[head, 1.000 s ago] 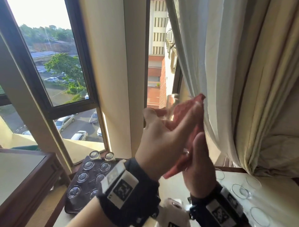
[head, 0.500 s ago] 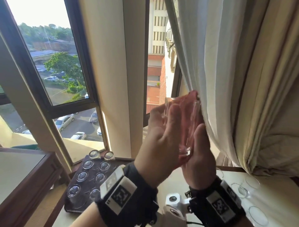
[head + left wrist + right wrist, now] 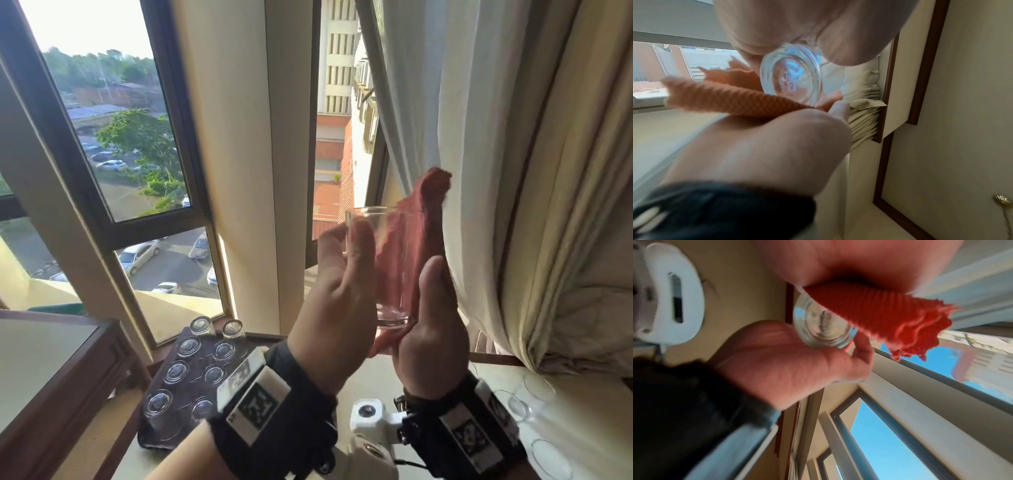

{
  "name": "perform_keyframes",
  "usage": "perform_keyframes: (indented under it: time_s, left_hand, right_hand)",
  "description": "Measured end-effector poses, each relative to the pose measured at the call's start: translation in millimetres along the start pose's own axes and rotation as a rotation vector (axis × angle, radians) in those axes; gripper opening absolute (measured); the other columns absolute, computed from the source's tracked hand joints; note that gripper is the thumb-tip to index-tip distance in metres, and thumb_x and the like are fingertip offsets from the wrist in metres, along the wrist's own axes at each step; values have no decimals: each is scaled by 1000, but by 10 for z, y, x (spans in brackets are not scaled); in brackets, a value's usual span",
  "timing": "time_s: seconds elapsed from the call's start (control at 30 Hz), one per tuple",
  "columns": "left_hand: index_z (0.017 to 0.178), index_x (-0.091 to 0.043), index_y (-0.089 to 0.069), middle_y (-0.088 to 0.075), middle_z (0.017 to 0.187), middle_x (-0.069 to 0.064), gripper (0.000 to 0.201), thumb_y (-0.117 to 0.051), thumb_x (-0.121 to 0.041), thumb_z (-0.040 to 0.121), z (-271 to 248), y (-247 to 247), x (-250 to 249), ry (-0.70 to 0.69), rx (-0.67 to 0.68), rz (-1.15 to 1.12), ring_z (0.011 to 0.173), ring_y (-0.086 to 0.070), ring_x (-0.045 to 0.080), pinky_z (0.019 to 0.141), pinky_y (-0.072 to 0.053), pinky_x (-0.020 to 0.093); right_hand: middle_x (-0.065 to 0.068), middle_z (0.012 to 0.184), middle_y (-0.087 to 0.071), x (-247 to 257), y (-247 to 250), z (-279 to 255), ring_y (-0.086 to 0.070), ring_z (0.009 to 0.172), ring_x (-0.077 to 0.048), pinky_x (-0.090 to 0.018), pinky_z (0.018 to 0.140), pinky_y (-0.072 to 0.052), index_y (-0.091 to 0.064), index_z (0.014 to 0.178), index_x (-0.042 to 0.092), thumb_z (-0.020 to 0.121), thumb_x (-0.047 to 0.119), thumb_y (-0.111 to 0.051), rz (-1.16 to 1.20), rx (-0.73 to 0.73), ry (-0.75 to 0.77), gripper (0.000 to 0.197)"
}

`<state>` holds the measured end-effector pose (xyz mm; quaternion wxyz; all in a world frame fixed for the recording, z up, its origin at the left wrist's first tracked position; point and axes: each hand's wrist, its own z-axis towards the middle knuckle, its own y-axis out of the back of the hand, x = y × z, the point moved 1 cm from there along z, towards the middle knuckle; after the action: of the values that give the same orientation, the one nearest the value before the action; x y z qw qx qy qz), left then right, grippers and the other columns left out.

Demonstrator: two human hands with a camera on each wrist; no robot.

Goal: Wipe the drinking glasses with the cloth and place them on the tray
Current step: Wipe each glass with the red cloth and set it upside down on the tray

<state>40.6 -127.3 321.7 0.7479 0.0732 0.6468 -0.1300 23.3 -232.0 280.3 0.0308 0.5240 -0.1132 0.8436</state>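
While the left hand point(image 3: 337, 301) grips the glass point(image 3: 380, 267) upright, the right hand point(image 3: 430, 325), pressing the cloth point(image 3: 416, 246), should wipe every side.

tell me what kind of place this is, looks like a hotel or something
Probably a hotel room or serviced flat on an upper floor. The window looks down on a car park, heavy cream curtains hang beside it, and a dark tray holds many matching upturned glasses, more than most homes would set out.
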Motion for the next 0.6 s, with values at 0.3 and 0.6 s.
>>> perform_keyframes:
  time_s: [0.3, 0.6]
  left_hand:
    - [129, -14, -37, -76, 88, 7, 97, -78, -79, 70, 189, 68, -102, -52, -30, -44, 73, -78, 18, 67, -62, 23]
    - [121, -22, -65, -71, 88, -17, 67, -27, -69, 92, 157, -12, 38, -145, 30, -14, 80, -68, -8, 71, -52, 11]
  right_hand:
    - [-22, 119, -69, -101, -126, -146, -68, 102, -44, -43, 78, -62, -62, 125, 53, 76, 90, -44, 27, 62, -20, 64]
    - [-8, 122, -69, 37, -9, 85, -67, 98, -11, -28, 76, -55, -58, 135, 27, 91, 79, -35, -130, 40, 204, 72]
